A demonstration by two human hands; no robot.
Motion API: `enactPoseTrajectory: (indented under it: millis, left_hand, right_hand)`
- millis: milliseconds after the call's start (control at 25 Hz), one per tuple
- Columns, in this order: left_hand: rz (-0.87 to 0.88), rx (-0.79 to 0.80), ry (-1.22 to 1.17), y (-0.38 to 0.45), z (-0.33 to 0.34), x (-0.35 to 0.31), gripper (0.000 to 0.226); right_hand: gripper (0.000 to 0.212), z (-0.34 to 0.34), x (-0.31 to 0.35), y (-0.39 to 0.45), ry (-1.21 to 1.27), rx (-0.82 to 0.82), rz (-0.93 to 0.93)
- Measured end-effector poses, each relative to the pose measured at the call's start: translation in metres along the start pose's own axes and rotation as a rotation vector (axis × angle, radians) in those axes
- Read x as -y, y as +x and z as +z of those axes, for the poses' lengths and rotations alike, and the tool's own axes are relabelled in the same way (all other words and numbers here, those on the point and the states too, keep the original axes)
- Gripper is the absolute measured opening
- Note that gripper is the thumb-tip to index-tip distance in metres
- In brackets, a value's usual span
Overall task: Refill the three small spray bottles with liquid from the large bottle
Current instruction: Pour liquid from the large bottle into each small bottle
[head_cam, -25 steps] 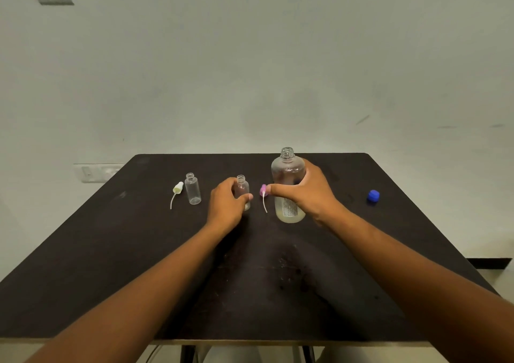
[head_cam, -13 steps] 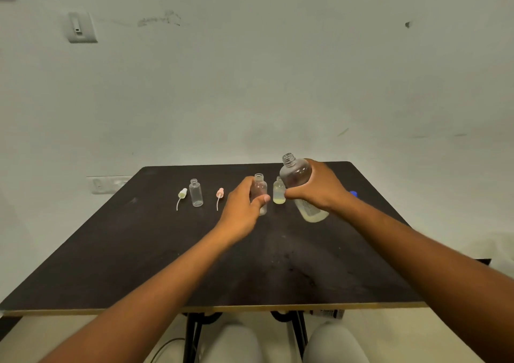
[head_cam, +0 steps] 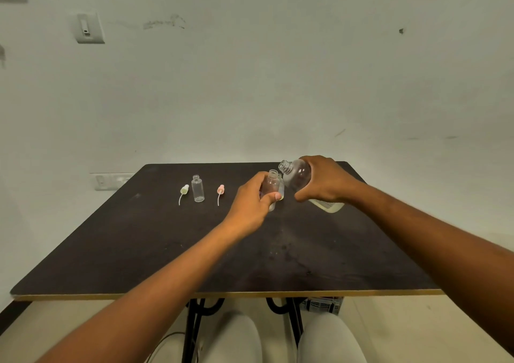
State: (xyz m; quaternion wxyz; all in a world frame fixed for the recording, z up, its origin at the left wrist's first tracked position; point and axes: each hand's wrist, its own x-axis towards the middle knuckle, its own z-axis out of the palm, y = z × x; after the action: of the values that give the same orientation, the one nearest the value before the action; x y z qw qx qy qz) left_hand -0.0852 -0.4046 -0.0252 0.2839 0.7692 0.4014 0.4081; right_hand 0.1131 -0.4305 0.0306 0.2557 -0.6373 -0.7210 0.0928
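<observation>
The right hand [head_cam: 324,180] has its grip clamped around the big bottle [head_cam: 299,175], held up over the far part of the dark surface [head_cam: 250,257]. The left hand [head_cam: 251,200] has its grip clamped around a small bottle [head_cam: 271,184], held up just beside the big one.

The small bottle has a very small mouth. If the big bottle tips too fast, or its mouth is not right over the small one, the liquid can spill on the fingers and the surface. The small bottle could also slip or fill too full.

The big bottle leans. Its long line runs from its bottom, low and to the right, up to its open mouth, which points up and to the left, toward the small bottle. The yellowish liquid sits low at its bottom. The small bottle stands almost straight, mouth up.

Another small bottle [head_cam: 281,188] stands behind, with a little liquid in it. An empty bottle [head_cam: 197,188] stands to the left.
</observation>
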Motion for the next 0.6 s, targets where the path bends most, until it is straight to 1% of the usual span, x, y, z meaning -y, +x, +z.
enactPoseTrajectory:
  millis: [80,240,600]
  left_hand:
    - [0.013,-0.001,0.0,0.0003,-0.0006,-0.0006,0.026]
    - [0.012,0.009,0.007,-0.0016,-0.0024,-0.0004,0.025]
    - [-0.023,0.018,0.02,-0.0039,-0.0036,0.0051,0.03]
  right_hand:
    - [0.06,0.0006,0.0013,0.0017,-0.027,0.014,-0.008]
    - [0.054,-0.0004,0.0061,0.0023,-0.073,0.032,-0.033]
    - [0.054,-0.0085,0.0105,0.0092,-0.243,0.037,-0.04]
